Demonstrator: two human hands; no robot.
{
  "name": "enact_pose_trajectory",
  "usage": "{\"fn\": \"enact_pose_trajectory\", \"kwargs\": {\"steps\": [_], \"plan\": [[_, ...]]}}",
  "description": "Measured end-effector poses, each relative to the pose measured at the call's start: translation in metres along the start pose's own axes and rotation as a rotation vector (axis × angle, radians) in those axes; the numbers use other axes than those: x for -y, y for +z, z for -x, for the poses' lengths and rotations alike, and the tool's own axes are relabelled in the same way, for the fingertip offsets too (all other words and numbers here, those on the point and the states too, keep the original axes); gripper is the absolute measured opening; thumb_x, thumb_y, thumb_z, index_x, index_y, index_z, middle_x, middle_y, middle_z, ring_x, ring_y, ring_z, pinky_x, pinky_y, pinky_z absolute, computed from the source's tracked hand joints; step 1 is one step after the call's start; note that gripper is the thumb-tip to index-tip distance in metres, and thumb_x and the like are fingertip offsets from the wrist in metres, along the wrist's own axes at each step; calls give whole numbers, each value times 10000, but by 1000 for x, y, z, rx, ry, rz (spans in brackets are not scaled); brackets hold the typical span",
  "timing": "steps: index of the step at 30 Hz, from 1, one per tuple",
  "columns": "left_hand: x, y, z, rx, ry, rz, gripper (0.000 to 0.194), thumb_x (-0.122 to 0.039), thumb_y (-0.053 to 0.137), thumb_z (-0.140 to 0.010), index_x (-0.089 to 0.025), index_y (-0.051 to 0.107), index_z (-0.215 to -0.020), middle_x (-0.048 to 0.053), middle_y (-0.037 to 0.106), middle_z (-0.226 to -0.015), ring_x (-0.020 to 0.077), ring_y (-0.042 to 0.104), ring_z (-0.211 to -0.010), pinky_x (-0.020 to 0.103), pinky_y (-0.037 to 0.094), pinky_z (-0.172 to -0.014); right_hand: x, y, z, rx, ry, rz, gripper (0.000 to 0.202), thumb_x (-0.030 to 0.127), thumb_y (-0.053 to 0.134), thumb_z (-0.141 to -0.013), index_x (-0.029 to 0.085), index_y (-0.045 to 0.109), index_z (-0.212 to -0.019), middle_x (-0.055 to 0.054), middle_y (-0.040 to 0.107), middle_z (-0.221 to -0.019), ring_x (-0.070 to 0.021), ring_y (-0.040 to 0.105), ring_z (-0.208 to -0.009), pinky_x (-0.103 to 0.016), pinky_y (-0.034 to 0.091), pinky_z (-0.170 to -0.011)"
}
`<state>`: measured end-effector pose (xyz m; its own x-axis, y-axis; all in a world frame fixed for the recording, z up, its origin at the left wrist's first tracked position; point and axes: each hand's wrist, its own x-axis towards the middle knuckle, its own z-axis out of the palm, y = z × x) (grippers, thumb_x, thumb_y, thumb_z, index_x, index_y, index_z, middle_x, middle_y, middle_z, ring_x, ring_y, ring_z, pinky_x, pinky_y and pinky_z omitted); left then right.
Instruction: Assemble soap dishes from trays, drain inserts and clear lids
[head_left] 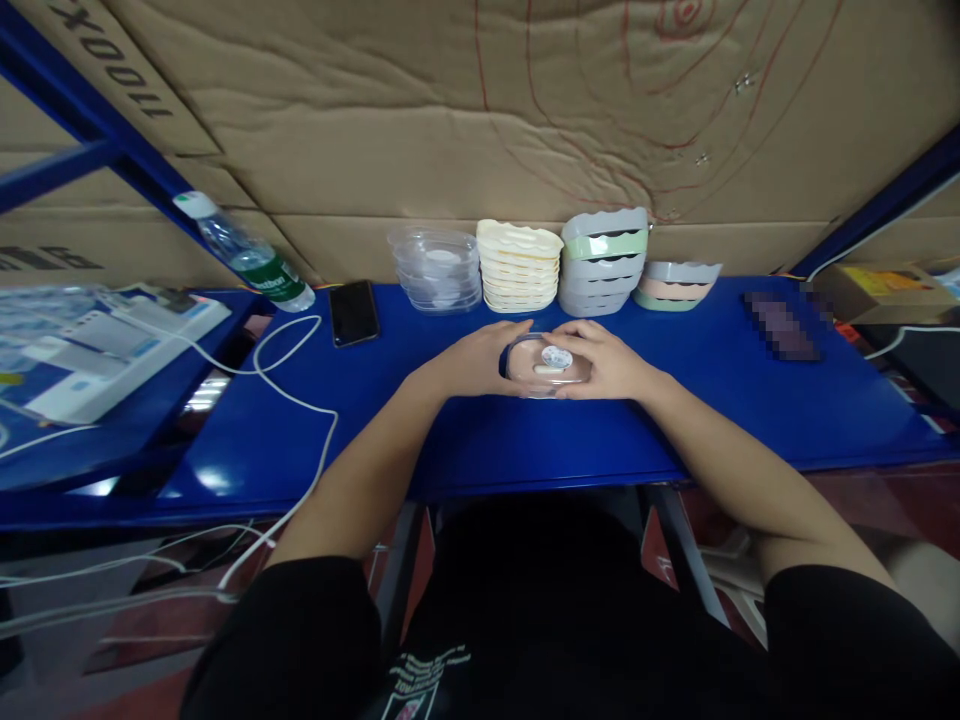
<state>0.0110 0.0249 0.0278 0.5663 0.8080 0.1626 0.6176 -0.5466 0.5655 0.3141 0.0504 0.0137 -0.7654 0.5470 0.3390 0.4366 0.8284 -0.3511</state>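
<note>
Between my two hands is a small rounded plastic container (536,372) with a clear top and a pinkish inside; a round white sticker (556,357) sits on it. My left hand (484,360) wraps its left side, and my right hand (604,362) wraps the right side with the fingers reaching over the top. Behind the hands stand a stack of clear plastic pieces (435,268), a stack of cream wavy-rimmed pieces (519,265), a taller stack of grey and green wavy-edged bowls (604,270), and a shorter stack in grey, pink and green (677,287).
The blue table (525,440) backs onto a cardboard wall (360,120). A phone (355,313), a water bottle (259,262) and a looping white cable (330,420) lie to the left. At right are a pixelated dark object (784,325) and a cardboard box (885,290).
</note>
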Motion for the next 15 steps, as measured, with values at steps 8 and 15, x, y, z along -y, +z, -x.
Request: {"fn": "enact_pose_trajectory", "kwargs": {"steps": [8, 15], "plan": [[1, 0, 0, -7, 1, -12, 1156, -678, 966, -704, -227, 539, -1679, 182, 553, -1713, 463, 526, -1585, 600, 428, -1326, -2, -1, 1, 18, 28, -39, 1005, 843, 780, -848, 323, 558, -1679, -157, 616, -1564, -415, 616, -1434, -601, 546, -1203], [7, 3, 0, 0, 36, 8, 1144, -675, 967, -708, -281, 524, -1686, 157, 566, -1709, 450, 534, -1584, 625, 445, -1305, -1, -3, 0, 31, 33, -43, 968, 857, 768, -853, 363, 577, -1663, -125, 636, -1583, -408, 630, -1446, -606, 553, -1219]]}}
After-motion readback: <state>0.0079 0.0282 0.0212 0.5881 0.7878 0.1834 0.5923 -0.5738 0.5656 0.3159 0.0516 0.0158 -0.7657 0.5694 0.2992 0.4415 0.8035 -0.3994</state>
